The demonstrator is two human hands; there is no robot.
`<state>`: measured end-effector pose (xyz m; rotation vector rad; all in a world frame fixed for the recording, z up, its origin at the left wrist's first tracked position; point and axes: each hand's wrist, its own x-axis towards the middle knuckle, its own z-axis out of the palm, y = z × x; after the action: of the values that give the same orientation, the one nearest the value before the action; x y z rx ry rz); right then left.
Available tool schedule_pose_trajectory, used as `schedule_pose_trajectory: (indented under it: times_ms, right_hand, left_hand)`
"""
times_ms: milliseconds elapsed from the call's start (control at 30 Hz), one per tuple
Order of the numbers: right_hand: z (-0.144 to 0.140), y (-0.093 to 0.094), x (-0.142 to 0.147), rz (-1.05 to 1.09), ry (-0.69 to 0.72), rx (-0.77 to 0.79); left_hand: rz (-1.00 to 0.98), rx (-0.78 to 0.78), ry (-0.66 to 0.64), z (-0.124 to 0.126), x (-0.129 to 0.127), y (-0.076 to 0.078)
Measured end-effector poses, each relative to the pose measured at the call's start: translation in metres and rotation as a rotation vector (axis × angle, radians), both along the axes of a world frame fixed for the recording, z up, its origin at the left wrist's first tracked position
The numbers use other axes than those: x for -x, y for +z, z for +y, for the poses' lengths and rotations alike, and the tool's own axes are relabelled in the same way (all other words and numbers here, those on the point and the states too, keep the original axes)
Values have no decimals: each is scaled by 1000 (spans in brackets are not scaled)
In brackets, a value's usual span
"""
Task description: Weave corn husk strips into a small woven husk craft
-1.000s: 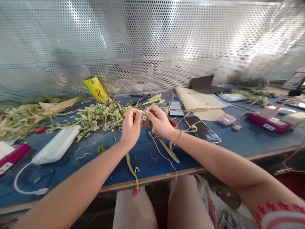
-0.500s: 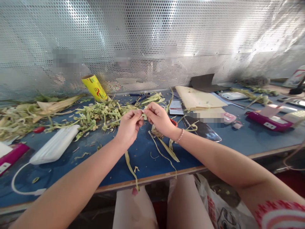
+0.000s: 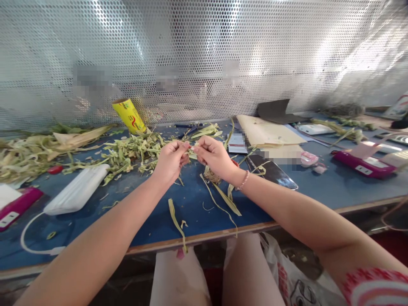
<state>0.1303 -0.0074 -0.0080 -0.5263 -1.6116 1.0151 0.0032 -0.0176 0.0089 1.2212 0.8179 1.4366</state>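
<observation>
Above the blue table (image 3: 188, 212), my left hand (image 3: 169, 160) and my right hand (image 3: 214, 156) meet, fingertips almost touching. Both are closed in a pinch on a small pale green strip of husk (image 3: 192, 149), mostly hidden by the fingers. A heap of knotted pale green husk strips (image 3: 135, 151) lies behind and left of my left hand. Below my right hand is a small bundle of thin fibres (image 3: 212, 175), partly covered by the wrist. Long loose husk strips (image 3: 226, 199) trail from there toward the table's front edge.
A white power bank (image 3: 76, 191) with a cable lies left, near a magenta box (image 3: 21, 208). The yellow tube (image 3: 130, 117) leans behind the heap. Right are a dark phone (image 3: 274, 172), cream paper (image 3: 266, 134) and another magenta box (image 3: 363, 165). A perforated metal panel (image 3: 197, 38) stands behind.
The fingers of both hands have shifted slightly around the small strip, and the left thumb sits a little higher. The whole view has moved slightly. Things on the table lie as before.
</observation>
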Motion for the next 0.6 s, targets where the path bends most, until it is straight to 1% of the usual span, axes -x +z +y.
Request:
schedule_pose_trajectory:
  times_ms: [167,300,467,600]
  right_hand:
    - [-2,3,-1,112,44,70]
    - [-3,4,1,183,24,150]
    - [-1,0,3,225,-17,190]
    - [0,-1,3,234,-43,223]
  left_hand:
    - [75,-103,-54,0,4,0]
    - [162,-175,-58,-2,5,-4]
    - [210,-206,-45,-2,2,-11]
    - [234,-218,-24,-1,1,-13]
